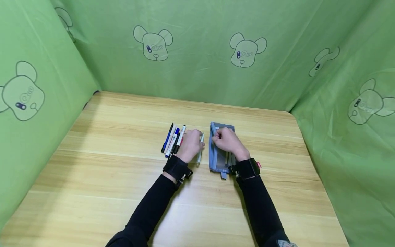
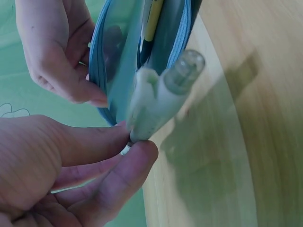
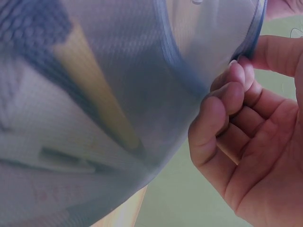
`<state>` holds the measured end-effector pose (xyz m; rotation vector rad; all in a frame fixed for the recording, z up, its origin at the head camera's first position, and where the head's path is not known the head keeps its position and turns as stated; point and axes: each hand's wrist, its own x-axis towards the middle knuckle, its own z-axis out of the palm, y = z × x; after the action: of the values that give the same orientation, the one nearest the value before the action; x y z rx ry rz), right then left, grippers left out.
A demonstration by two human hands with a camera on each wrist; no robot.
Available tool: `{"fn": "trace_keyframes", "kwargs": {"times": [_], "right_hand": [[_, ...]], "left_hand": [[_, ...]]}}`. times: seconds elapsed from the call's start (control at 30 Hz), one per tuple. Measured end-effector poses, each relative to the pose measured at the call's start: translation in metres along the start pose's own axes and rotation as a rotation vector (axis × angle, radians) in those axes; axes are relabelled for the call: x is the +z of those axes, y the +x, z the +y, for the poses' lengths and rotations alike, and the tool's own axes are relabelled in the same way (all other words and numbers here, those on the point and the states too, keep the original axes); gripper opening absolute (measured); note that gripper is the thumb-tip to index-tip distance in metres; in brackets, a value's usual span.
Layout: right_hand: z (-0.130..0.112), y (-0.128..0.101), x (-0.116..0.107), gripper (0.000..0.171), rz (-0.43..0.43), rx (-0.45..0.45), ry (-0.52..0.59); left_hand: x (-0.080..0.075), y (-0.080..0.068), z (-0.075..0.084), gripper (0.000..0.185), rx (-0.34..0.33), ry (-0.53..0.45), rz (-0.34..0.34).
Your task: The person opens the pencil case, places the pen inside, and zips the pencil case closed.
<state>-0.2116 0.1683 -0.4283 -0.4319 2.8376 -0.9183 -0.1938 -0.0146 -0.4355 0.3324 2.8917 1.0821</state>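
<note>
Fingers of the left hand pinch a pen.
Right hand curls on the pouch rim, both forearms low over the bench.

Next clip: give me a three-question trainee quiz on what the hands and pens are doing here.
1. True or false: the left hand pinches a white pen.
2. Which does the right hand grip? A) the blue pencil case B) a notebook C) scissors
3. Fill in: the row of pens lies on the table, on the ____ side of the left hand.

Key
1. True; the wrist view shows thumb and fingers pinching its end beside the case's open zipper.
2. A; the fingers curl round its edge.
3. Left.
</note>
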Motion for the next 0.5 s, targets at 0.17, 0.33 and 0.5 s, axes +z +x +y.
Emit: {"fn": "trace_keyframes", "kwargs": {"times": [0.17,0.33,0.5], "right_hand": [[-0.0021,0.0001,-0.0011,0.032,-0.002,-0.001,0.001],[-0.0029,-0.0001,-0.001,0.032,0.003,-0.007,-0.003],[-0.004,0.0006,-0.0001,0.031,0.003,-0.006,-0.009]], "left_hand": [[0.0013,0.0011,0.0033,0.029,-0.006,-0.023,-0.032],[0.0046,0.0028,0.0039,0.034,0.025,-0.018,-0.025],[0.0075,0.0032,0.0062,0.03,0.051,-0.048,-0.019]]}}
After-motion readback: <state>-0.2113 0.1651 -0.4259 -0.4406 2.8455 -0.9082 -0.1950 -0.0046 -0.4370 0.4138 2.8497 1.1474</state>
